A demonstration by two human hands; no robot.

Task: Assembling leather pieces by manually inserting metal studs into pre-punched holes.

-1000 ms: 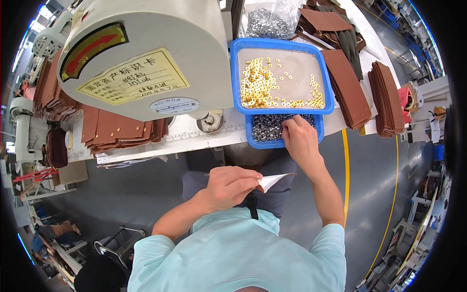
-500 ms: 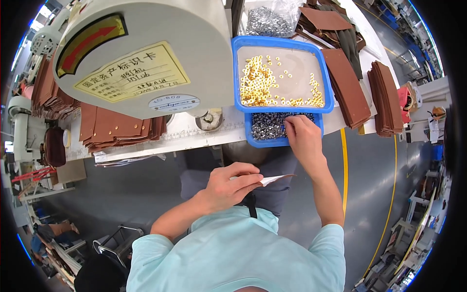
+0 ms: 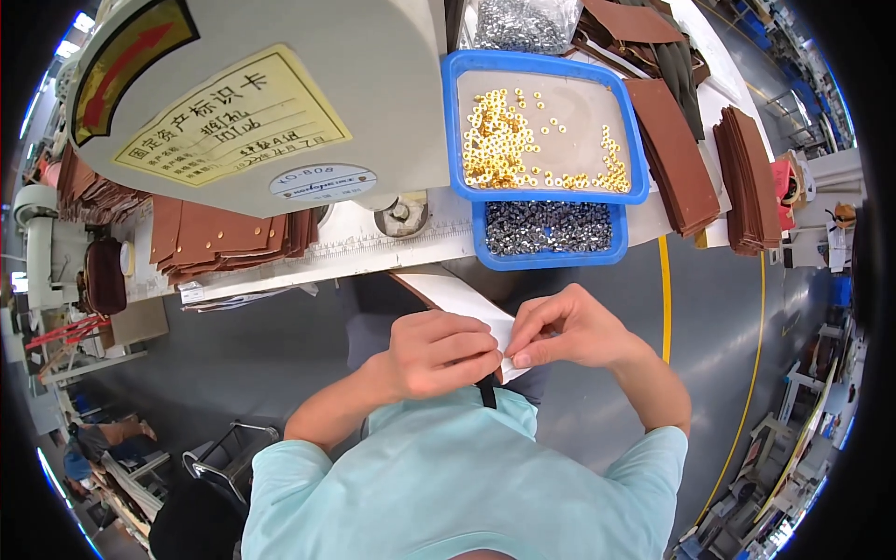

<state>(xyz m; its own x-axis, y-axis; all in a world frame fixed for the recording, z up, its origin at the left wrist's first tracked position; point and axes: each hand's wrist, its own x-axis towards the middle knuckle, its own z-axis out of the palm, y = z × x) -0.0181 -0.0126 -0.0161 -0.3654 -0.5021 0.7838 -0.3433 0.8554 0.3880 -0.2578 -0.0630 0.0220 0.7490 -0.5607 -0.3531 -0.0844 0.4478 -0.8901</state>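
Note:
In front of my waist, my left hand (image 3: 441, 353) is closed on a brown leather piece (image 3: 464, 297), whose white backing faces up. The piece slants from the table's front edge down to my fingers. My right hand (image 3: 574, 329) pinches at its near right corner, thumb and fingertips together; whatever lies between them is too small to make out. Beyond the hands is a lower blue tray (image 3: 553, 260) of small dark metal pieces. Another blue tray (image 3: 597, 98), overlapping its far side, holds gold ring-shaped pieces.
A large pale machine (image 3: 392, 93) fills the upper left. Stacked brown leather pieces with gold studs (image 3: 229, 235) lie below it. More leather stacks (image 3: 677, 154) stand right of the trays. A clear bag of metal pieces (image 3: 523, 26) sits behind them. The white table (image 3: 439, 245) ends before my lap.
My right hand has left the tray of dark metal pieces and come back to the leather piece. The leather piece has turned, so more of its white backing shows.

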